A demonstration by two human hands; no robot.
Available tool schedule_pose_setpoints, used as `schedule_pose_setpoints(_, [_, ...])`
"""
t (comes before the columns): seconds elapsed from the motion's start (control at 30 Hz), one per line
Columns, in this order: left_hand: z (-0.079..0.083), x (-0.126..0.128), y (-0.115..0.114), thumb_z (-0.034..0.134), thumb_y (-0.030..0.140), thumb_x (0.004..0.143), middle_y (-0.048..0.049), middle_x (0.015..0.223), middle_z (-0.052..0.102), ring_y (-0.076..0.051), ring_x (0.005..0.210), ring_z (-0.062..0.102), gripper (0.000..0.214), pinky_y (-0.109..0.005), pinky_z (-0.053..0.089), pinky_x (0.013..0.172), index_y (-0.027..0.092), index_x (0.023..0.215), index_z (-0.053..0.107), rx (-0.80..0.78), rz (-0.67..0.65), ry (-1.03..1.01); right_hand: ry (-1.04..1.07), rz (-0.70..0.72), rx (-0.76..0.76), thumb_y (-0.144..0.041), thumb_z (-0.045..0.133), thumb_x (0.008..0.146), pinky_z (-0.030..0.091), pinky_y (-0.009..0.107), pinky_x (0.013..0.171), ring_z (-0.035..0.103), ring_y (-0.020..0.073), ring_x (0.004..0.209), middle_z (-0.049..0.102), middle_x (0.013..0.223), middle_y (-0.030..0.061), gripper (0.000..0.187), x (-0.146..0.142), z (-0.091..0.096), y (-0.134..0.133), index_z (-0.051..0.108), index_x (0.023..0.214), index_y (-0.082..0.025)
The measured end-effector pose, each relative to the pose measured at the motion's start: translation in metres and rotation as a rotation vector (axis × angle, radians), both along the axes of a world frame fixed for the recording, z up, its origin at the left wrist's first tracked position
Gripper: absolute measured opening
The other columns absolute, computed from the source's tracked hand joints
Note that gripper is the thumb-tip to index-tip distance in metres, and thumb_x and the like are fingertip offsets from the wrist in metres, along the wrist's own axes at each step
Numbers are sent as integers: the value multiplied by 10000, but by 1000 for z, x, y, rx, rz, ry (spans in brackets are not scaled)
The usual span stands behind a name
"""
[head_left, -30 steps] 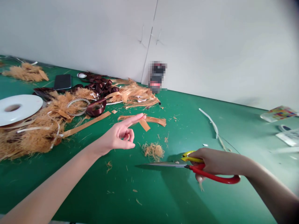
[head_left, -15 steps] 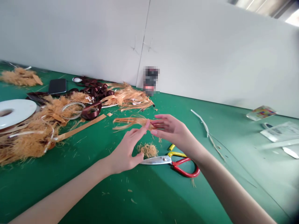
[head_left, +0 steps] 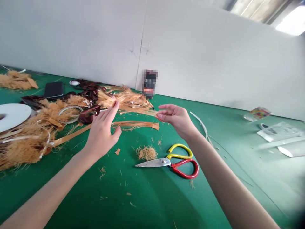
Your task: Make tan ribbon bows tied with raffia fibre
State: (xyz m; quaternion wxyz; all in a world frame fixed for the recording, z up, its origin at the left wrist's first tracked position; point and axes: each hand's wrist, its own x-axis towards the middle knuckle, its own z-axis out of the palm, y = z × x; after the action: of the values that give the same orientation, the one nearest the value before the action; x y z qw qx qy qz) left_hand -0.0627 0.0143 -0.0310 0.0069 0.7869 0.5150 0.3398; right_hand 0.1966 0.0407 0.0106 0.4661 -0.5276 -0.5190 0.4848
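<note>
My right hand (head_left: 175,120) pinches the end of a tan raffia-like strip (head_left: 140,108), whose far end frays into loose fibres. My left hand (head_left: 102,127) is raised with its fingertips against those fibres (head_left: 106,99) and its thumb apart from them. Below the hands, a second frayed strip (head_left: 135,125) lies on the green mat (head_left: 133,194). A pair of scissors (head_left: 166,162) with a steel blade and red and yellow handles lies shut below my right hand. Between them and my left hand sits a small tuft of fibres (head_left: 146,153).
Fibre heaps (head_left: 26,143) spread along the left, with a white ribbon spool (head_left: 11,116), dark red ribbon (head_left: 89,114) and a black phone (head_left: 53,89) among them. Plastic sheets (head_left: 277,131) lie at the right. A white wall (head_left: 202,57) rises behind the mat.
Both hands have risen and spread apart, and a frayed strip has come up with them. The scissors lay partly behind my right arm earlier and now show whole. The view has tilted slightly.
</note>
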Motion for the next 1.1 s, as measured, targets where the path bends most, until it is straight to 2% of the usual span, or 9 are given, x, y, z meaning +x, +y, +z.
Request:
schedule_pose_setpoints(0.2, [-34,-6,0,486,184,823,-174,1500,407,-342,1277,496,706,-493,443,1020,118,1492,268,-226,89,104,-189,-35,-111,-181,856,506,593,352,645,699,186,624,727,654,37,401,18,-54,15,602,815,-157])
schedule_pose_setpoints(0.43, [-25,-7,2,462,83,802,-195,1545,307,-431,1287,460,453,-593,452,955,129,1221,625,-159,328,215,-560,-80,7,-190,854,525,545,349,658,676,205,652,703,676,28,371,27,-81,23,611,804,-165])
schedule_pose_setpoints(0.53, [-29,1,-2,423,150,888,-120,1458,481,-326,1321,459,370,-528,412,1049,139,1167,665,-128,72,241,-729,-101,126,-220,831,588,513,369,766,648,222,836,687,898,56,362,26,-80,20,647,898,-188])
schedule_pose_setpoints(0.63, [-44,16,-6,364,327,982,-74,1414,533,-270,1324,473,408,-495,394,1081,169,1256,621,-255,-190,352,-863,-82,194,-164,793,633,475,374,853,600,233,952,646,980,52,289,23,-81,16,673,890,-222])
schedule_pose_setpoints(0.73, [-57,27,-6,384,420,982,-109,1491,418,-306,1381,385,506,-524,336,1114,134,1385,494,-261,-189,422,-965,-128,206,-163,722,716,444,424,894,563,279,1001,626,987,93,222,20,-85,14,664,928,-196])
schedule_pose_setpoints(0.8, [-57,32,-6,371,415,988,-123,1516,374,-334,1399,344,494,-541,306,1125,118,1344,540,-203,-160,406,-1006,-175,209,-182,655,782,427,442,912,541,298,1037,606,1058,133,243,18,-87,14,635,1023,-168])
schedule_pose_setpoints(0.93, [-47,43,-10,337,351,1008,-88,1499,417,-248,1389,381,431,-459,351,1118,151,1315,564,-156,-420,332,-1039,-171,197,-215,544,863,434,425,896,545,279,1030,574,1145,159,300,15,-81,5,573,1154,-147])
schedule_pose_setpoints(1.03, [-44,55,-9,422,314,984,-79,1508,406,-226,1392,378,432,-435,367,1107,165,1386,480,-187,-590,313,-1065,-38,174,-310,704,743,404,453,937,489,315,1126,594,1137,131,391,18,-70,-14,617,1107,-194])
schedule_pose_setpoints(1.1, [-48,62,-4,467,307,968,-66,1505,416,-227,1388,385,455,-434,365,1104,182,1406,453,-205,-633,307,-1077,124,133,-347,865,499,399,441,949,472,330,1147,637,1051,74,506,22,-64,-29,673,955,-243])
